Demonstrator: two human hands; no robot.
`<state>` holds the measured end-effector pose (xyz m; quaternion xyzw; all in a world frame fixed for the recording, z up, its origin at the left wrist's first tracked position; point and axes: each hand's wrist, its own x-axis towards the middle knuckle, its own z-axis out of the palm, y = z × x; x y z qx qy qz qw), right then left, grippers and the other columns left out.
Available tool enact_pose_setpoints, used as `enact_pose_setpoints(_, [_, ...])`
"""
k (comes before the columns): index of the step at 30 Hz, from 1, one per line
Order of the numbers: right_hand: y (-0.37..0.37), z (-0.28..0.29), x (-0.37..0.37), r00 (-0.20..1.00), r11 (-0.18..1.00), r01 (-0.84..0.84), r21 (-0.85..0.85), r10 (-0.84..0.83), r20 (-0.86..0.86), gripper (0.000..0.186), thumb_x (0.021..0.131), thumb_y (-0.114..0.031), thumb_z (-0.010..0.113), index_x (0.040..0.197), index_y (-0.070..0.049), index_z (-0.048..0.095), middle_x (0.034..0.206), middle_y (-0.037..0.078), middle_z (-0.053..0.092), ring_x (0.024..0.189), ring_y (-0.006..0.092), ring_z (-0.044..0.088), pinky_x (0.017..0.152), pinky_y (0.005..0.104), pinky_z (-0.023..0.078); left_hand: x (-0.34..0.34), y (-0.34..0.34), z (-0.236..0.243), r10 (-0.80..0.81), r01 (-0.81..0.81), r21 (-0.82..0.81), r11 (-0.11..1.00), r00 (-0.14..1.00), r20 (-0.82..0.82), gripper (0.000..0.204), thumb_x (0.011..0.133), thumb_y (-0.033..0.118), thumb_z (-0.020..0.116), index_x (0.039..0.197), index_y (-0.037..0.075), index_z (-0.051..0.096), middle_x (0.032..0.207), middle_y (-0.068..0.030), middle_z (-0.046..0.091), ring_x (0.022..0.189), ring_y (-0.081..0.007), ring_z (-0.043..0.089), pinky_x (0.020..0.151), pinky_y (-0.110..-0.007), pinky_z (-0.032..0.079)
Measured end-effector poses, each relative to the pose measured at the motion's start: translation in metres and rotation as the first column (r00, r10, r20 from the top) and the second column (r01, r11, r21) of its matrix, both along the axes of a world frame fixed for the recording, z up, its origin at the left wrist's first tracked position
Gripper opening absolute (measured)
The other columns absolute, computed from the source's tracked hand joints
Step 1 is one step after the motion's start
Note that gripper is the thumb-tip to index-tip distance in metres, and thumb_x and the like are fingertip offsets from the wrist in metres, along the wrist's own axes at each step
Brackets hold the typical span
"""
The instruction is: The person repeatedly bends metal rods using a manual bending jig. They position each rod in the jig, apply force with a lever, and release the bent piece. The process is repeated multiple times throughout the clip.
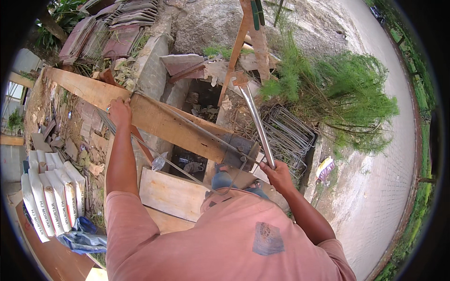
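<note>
A long wooden plank (93,91) lies diagonally before me, with a dark metal plate (248,147) and pins at its right end. My left hand (119,111) is closed on a thin metal rod (176,114) at the plank's upper edge. That rod runs along the plank to the plate; a lower bent length (173,173) loops near my body. My right hand (276,175) grips a silver pipe tool (254,117) with a notched head, held upright beside the plate; the rod's near portion passes by those fingers.
Bent rebar pieces (288,133) lie right beside a feathery plant (347,93). Mortar sacks (47,192) and blue plastic (86,241) sit at left. Roof tiles (117,35) are stacked behind. Below are a dark pit (185,159) and boards (168,194); wooden posts (258,51) stand ahead.
</note>
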<state>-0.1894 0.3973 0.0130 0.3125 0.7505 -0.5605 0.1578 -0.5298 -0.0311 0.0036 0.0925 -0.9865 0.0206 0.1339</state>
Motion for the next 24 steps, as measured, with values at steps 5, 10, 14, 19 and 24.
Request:
enact_pose_setpoints(5, [0.040,-0.013,0.043,0.991,0.988,0.078,0.136,-0.062,-0.119,0.026,0.083,-0.024,0.072,0.081,0.001,0.064,0.059,-0.002,0.050,0.060,0.0064,0.045,0.054,0.0284,0.039,-0.009,0.005,-0.010,0.036,-0.035,0.023,0.999,0.999,-0.037,0.026,0.089,0.035,0.060,0.097,0.010,0.062,0.103,-0.0115,0.062,0.100,-0.0355,0.061,0.084,-0.049,0.048])
enact_pose_setpoints(10, [0.096,-0.003,0.056,0.986,0.838,0.009,0.546,0.085,-0.145,0.027,0.081,-0.023,0.072,0.073,-0.001,0.058,0.058,0.013,0.054,0.053,0.0203,0.052,0.053,0.0347,0.041,-0.013,0.006,-0.018,0.056,-0.053,0.067,0.996,0.997,-0.050,0.026,0.089,0.035,0.060,0.098,0.010,0.061,0.104,-0.0123,0.062,0.100,-0.0354,0.061,0.084,-0.049,0.047])
enact_pose_setpoints(14, [0.133,0.002,0.040,0.950,0.631,-0.142,0.763,0.304,-0.075,0.034,0.077,-0.026,0.074,0.065,-0.003,0.053,0.056,0.015,0.052,0.050,0.0288,0.049,0.050,0.0386,0.039,-0.014,0.006,-0.014,0.060,-0.054,0.077,0.996,0.996,-0.073,0.028,0.089,0.036,0.060,0.099,0.010,0.062,0.104,-0.0131,0.062,0.101,-0.0368,0.060,0.086,-0.050,0.046])
enact_pose_setpoints(19, [0.193,0.001,0.010,0.835,0.362,-0.304,0.881,0.547,0.063,0.026,0.063,-0.024,0.078,0.069,-0.008,0.059,0.067,0.014,0.061,0.067,0.0350,0.061,0.061,0.0441,0.047,-0.032,-0.032,-0.038,0.083,-0.078,0.148,0.986,0.996,-0.031,0.045,0.090,0.045,0.058,0.114,0.007,0.061,0.113,-0.0162,0.061,0.108,-0.0357,0.058,0.090,-0.049,0.045])
enact_pose_setpoints(24, [0.221,0.015,-0.025,0.681,0.224,-0.390,0.893,0.723,0.116,0.023,0.064,-0.021,0.074,0.067,-0.010,0.055,0.065,0.011,0.057,0.066,0.0328,0.059,0.060,0.0432,0.045,-0.032,-0.027,-0.037,0.085,-0.079,0.126,0.989,0.995,-0.048,0.049,0.090,0.047,0.056,0.116,0.006,0.060,0.115,-0.0170,0.061,0.111,-0.0365,0.056,0.092,-0.049,0.044])
